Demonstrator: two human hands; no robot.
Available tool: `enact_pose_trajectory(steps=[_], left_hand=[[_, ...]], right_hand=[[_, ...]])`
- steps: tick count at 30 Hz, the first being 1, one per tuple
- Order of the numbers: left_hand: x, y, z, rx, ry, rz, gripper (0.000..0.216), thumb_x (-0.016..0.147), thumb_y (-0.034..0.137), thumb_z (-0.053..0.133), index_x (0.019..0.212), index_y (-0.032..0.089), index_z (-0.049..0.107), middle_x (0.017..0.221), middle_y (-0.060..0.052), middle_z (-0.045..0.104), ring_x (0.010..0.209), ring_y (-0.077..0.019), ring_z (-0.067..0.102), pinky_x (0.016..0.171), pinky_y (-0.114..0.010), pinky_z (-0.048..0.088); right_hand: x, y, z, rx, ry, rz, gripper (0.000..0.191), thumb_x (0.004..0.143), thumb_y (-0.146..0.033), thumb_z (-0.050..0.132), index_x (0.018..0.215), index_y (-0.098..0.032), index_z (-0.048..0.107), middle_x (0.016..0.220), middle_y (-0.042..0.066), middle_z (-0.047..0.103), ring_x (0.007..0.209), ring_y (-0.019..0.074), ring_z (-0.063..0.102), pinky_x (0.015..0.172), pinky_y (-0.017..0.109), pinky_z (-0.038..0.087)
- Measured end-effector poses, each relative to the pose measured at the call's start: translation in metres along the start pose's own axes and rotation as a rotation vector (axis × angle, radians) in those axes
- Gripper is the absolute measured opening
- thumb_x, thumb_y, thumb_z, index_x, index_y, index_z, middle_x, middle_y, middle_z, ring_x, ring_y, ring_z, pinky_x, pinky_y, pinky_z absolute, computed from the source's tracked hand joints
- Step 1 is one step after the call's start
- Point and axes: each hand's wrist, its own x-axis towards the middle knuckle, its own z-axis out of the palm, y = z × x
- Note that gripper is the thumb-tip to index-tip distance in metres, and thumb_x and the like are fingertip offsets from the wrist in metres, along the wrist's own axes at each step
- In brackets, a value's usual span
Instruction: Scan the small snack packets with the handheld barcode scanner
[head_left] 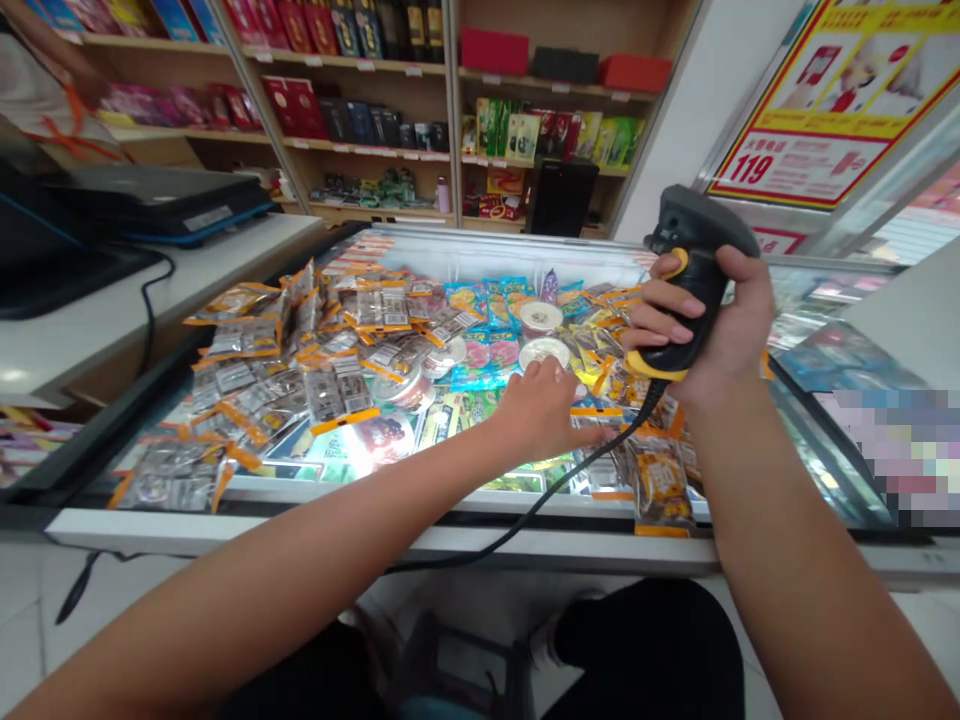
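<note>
My right hand (712,325) is wrapped round the grip of a black and yellow barcode scanner (694,270), held above the right side of a glass-topped chest freezer (450,505). The scanner's black cable (555,490) hangs down over the freezer's front edge. My left hand (544,410) reaches over the glass among snack packets, its fingers curled down by a round white cup (544,352). What those fingers hold, if anything, is hidden. Several orange-edged packets (285,370) cover the left and middle of the glass.
A white counter (90,330) with black till equipment (157,200) stands at the left. Wooden shelves (450,75) of boxed goods line the back wall. A red and yellow poster (825,100) hangs at the upper right. A second freezer lid (825,350) lies to the right.
</note>
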Motion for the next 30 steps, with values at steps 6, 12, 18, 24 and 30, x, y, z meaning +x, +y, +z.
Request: enact_pose_trajectory(steps=[6,12,18,24,30], left_hand=[[-0.003,-0.005,0.0,-0.122,-0.082,-0.016,0.055,0.077,0.063,0.074,0.108,0.019,0.061,0.12,-0.014,0.062,0.118,-0.038,0.056,0.09,-0.052,0.05],[0.015,-0.052,-0.021,-0.498,0.127,-0.211,0.045,0.08,0.033,0.079,0.113,0.021,0.053,0.092,-0.004,0.066,0.071,-0.0173,0.061,0.064,-0.034,0.048],[0.03,-0.099,-0.034,-0.544,0.421,-0.264,0.047,0.08,0.024,0.079,0.118,0.019,0.054,0.071,0.003,0.059,0.069,-0.0159,0.06,0.064,-0.032,0.048],[0.03,-0.103,-0.036,-0.519,0.472,-0.279,0.043,0.08,0.024,0.078,0.116,0.017,0.056,0.073,0.002,0.062,0.072,-0.0168,0.062,0.066,-0.031,0.048],[0.03,-0.099,-0.036,-0.49,0.454,-0.3,0.038,0.08,0.025,0.078,0.111,0.018,0.058,0.081,-0.001,0.068,0.074,-0.0176,0.065,0.066,-0.03,0.047]], right_hand=[[-0.001,0.001,0.003,-0.036,0.055,0.002,0.03,0.076,-0.054,0.068,0.087,-0.029,0.056,0.053,-0.007,0.033,0.045,0.0117,0.029,0.049,0.029,0.029],[0.003,0.01,0.011,-0.078,0.14,0.15,0.027,0.08,-0.048,0.065,0.086,-0.024,0.055,0.054,-0.007,0.037,0.043,0.0089,0.034,0.047,0.027,0.031],[0.005,0.039,0.018,-0.31,0.118,0.366,0.027,0.087,-0.049,0.061,0.086,-0.023,0.055,0.052,-0.005,0.047,0.038,0.0111,0.042,0.041,0.026,0.031],[0.002,0.051,0.027,-0.377,0.013,0.362,0.028,0.092,-0.048,0.06,0.085,-0.022,0.057,0.05,-0.004,0.05,0.037,0.0107,0.043,0.04,0.025,0.033],[0.002,0.051,0.024,-0.337,0.02,0.4,0.031,0.089,-0.051,0.063,0.082,-0.022,0.056,0.05,-0.003,0.05,0.038,0.0105,0.043,0.038,0.024,0.031]])
